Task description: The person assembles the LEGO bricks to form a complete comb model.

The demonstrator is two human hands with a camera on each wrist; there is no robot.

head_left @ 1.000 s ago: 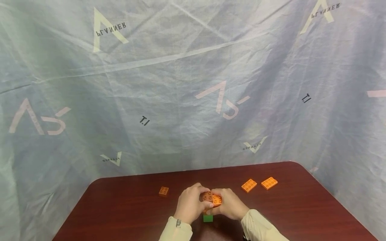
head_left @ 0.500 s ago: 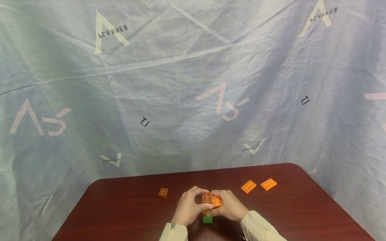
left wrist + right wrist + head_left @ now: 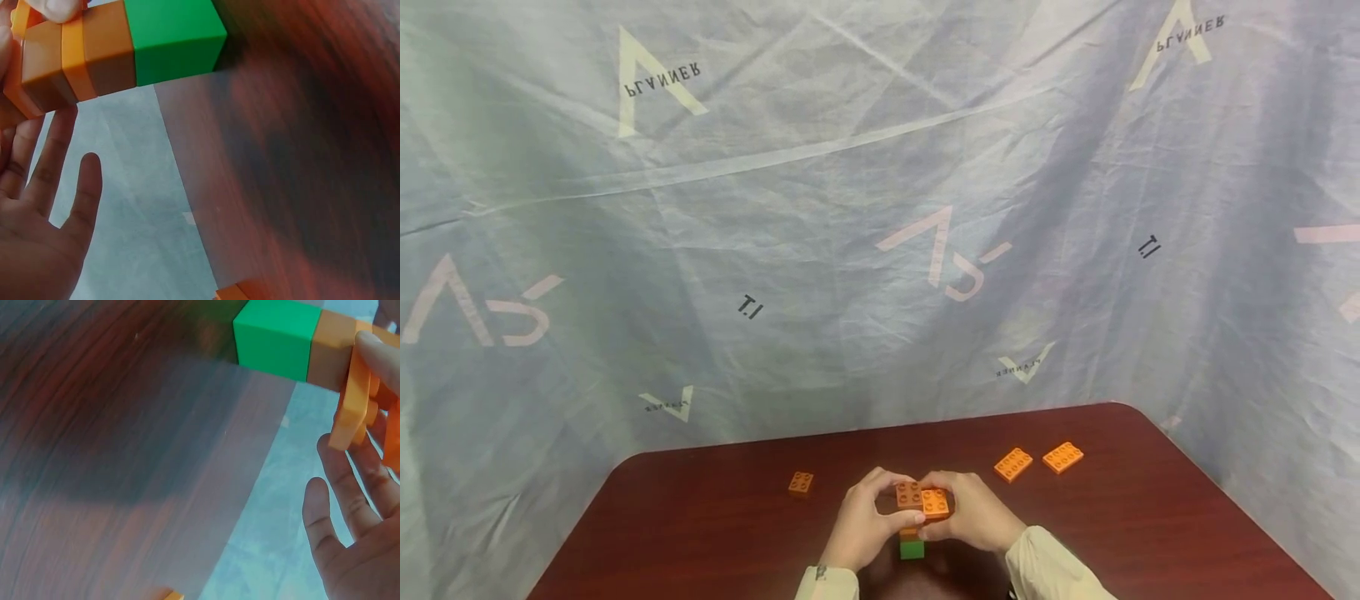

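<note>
Both hands are at a tower of toy building bricks, a green block (image 3: 912,549) at its foot and brown bricks layered with thin orange plates above. On top sits a brown brick (image 3: 909,494) with studs. An orange plate (image 3: 936,503) juts out to its right. My left hand (image 3: 867,518) pinches the tower's upper part between thumb and fingers. From the right, my right hand (image 3: 972,515) grips the orange layers, its thumb (image 3: 380,357) pressed on the lower orange plate (image 3: 351,411). The tower's middle is partly hidden behind the thumbs in the head view.
A loose brown brick (image 3: 801,482) lies at the left on the dark red table (image 3: 715,533). Two orange eight-stud plates (image 3: 1013,464) lie at the back right. Behind the table hangs a grey printed cloth (image 3: 820,350).
My left fingers have drawn back from the top brown brick, so all its studs show. The right hand keeps its hold on the tower. The head view has shifted slightly.
</note>
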